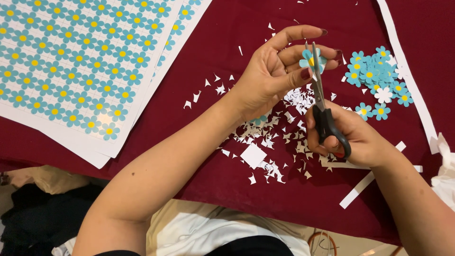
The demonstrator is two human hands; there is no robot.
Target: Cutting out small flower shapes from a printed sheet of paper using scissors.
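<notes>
My left hand (275,71) pinches a small blue paper flower (309,60) with a yellow centre between thumb and fingers. My right hand (348,135) grips black-handled scissors (321,102), whose blades point up and close on the flower's edge. Both hands hover over a dark red tablecloth (227,180). White paper scraps (270,137) lie scattered beneath them.
Printed sheets of blue flowers (71,61) lie at the upper left. A pile of cut-out flowers (377,76) sits at the right, beside long white paper strips (407,71). A white square offcut (253,155) lies among the scraps. Crumpled white material (445,170) is at the right edge.
</notes>
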